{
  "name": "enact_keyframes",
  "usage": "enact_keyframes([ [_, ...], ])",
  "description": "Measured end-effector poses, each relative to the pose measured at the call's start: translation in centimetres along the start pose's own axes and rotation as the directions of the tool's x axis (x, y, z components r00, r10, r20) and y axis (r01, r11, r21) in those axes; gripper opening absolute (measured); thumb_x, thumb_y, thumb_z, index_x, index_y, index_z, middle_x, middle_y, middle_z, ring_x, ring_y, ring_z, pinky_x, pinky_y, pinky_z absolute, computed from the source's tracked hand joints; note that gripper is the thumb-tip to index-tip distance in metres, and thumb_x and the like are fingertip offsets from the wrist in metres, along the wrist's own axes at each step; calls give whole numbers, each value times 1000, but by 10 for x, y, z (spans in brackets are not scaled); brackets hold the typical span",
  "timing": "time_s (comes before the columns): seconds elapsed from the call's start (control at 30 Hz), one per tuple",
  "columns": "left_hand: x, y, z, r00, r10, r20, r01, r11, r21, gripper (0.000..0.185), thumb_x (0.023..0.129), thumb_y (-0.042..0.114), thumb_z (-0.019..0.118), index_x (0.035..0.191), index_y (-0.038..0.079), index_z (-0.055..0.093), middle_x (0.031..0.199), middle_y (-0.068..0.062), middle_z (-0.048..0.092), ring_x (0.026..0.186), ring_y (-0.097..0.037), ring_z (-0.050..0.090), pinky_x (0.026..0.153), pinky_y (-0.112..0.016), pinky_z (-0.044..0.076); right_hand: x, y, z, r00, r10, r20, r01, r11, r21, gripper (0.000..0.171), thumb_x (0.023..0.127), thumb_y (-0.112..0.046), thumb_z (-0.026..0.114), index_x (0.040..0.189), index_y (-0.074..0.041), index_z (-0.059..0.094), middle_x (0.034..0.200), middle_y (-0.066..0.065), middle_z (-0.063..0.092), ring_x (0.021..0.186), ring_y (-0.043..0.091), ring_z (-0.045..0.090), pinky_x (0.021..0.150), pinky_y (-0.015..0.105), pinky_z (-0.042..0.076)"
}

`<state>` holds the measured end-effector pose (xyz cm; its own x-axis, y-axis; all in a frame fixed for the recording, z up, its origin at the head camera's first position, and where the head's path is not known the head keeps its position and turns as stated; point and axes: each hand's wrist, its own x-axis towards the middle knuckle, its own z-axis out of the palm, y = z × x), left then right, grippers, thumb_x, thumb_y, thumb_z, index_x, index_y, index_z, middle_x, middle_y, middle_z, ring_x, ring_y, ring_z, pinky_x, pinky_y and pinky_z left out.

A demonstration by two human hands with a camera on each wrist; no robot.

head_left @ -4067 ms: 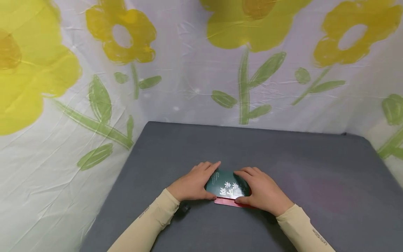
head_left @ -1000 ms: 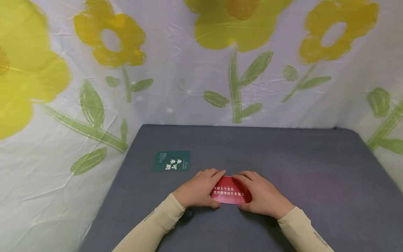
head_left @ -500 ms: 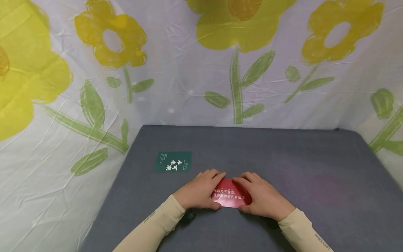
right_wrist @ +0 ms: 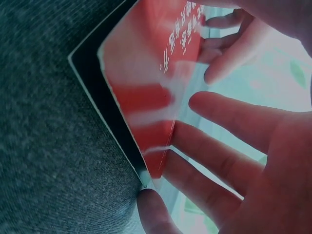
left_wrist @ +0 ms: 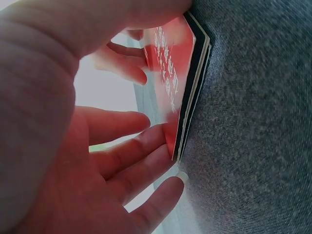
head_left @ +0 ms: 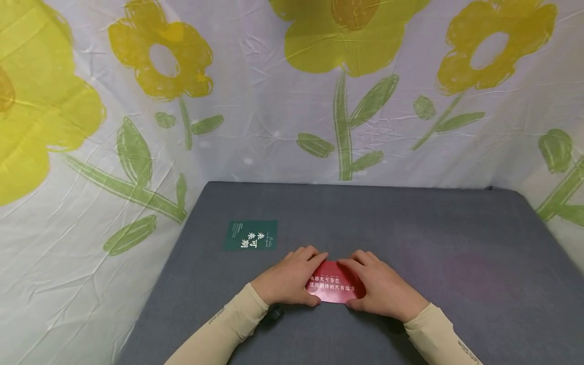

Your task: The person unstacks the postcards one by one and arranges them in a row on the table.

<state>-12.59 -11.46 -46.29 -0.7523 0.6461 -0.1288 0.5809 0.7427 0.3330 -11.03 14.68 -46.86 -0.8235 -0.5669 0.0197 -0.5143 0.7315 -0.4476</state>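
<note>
A red card (head_left: 334,283) with white lettering lies between both hands at the middle of the table. My left hand (head_left: 292,278) grips its left end, thumb at the near edge and fingers at the far edge. At the other end, my right hand (head_left: 380,284) holds it the same way. Under the red card (left_wrist: 170,73), the left wrist view shows further thin layers, apparently cards. In the right wrist view the red card (right_wrist: 146,92) stands slightly above a dark card (right_wrist: 95,80). A green card (head_left: 252,234) with white writing lies flat, beyond the left hand and to its left.
The grey table (head_left: 410,223) runs back to a white cloth (head_left: 269,101) painted with yellow flowers. A small black object (head_left: 275,313) shows beneath the left wrist.
About four seconds ago both hands held the green card above the red one; the green card now lies at the far left and the hands hold the red card. Little differs over the last second.
</note>
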Motion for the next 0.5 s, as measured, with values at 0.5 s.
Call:
enact_keyframes([
  [0.5,-2,-4,-5,1000,-1,19,1,1000,-13,97,86,47,88,165,12,43,155,-1,56,140,-19,53,120,-41,46,-2,-3,-4,1000,0,6,0,1000,1,83,74,-38,98,146,-16,64,132,-5,63,121,17,57,98,47,61],
])
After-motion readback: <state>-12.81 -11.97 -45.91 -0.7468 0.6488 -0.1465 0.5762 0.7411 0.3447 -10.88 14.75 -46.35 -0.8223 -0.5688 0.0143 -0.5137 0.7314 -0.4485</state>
